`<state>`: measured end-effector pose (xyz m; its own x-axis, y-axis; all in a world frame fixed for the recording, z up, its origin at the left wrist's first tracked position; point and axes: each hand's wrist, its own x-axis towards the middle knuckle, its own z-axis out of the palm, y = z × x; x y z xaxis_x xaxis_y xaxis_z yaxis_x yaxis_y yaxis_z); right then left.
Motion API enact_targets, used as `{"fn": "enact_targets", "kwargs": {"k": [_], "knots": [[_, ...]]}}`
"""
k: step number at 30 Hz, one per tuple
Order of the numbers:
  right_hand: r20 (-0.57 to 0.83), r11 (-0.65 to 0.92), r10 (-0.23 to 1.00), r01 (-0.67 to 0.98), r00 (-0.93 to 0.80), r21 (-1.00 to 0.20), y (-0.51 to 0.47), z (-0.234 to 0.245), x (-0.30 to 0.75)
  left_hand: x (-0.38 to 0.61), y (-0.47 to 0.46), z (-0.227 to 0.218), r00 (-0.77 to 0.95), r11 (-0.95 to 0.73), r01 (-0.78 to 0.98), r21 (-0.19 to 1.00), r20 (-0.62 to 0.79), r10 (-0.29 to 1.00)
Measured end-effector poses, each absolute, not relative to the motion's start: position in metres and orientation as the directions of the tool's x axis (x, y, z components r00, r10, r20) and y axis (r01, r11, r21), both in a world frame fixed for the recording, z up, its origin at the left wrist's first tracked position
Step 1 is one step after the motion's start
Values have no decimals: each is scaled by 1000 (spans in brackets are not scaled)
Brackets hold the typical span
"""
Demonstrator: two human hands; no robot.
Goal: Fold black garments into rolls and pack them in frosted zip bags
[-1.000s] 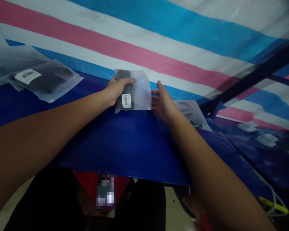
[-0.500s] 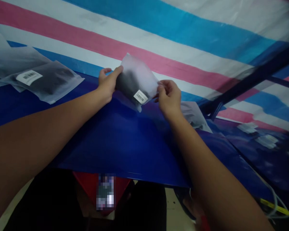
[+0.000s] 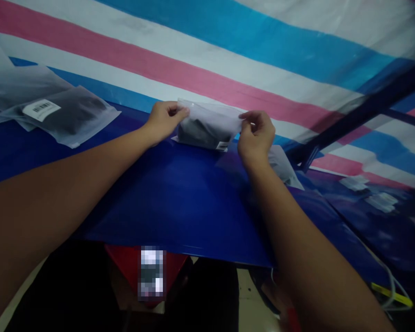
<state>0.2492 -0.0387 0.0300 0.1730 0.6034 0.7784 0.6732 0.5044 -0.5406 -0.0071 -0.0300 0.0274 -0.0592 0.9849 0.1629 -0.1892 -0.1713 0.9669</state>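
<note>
While both forearms stretch forward over the blue table [image 3: 180, 203], the left hand [image 3: 164, 121] and right hand [image 3: 257, 138] each pinch an upper corner of one frosted bag [image 3: 202, 131], thumbs toward the wearer. It hangs slightly tilted near the table's far edge, before the striped sheet [image 3: 207, 50]; whether its bottom touches the table I cannot tell. One other bag [image 3: 283, 168] lies partly hidden behind the right wrist. At least two overlapping bags [image 3: 81, 113] lie leftward, one showing a barcode label [image 3: 41, 110].
</note>
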Motion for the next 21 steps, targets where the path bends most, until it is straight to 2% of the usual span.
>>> {"fn": "enact_targets", "kwargs": {"k": [3, 5, 9, 14, 17, 21], "knots": [[783, 458, 595, 723, 181, -516, -41, 33, 252, -7, -28, 27, -35, -386, 22, 922, 386, 922], [799, 437, 581, 770, 154, -466, -46, 36, 250, -8, -27, 25, -33, -440, 133, 888, 448, 893], [844, 515, 531, 821, -80, -246, -70, 43, 229, -4, -30, 21, 57, -537, 307, 786, 548, 834], [789, 684, 480, 727, -384, -62, -88, 43, 197, 8, -37, 16, 336, -768, 371, 522, 696, 635], [774, 723, 456, 690, -439, -34, -85, 41, 196, 14, -37, 12, 413, -815, 396, 424, 710, 570], [771, 701, 457, 713, -444, -5, -81, 43, 201, 14, -37, 9, 435, -825, 423, 374, 715, 547]]}}
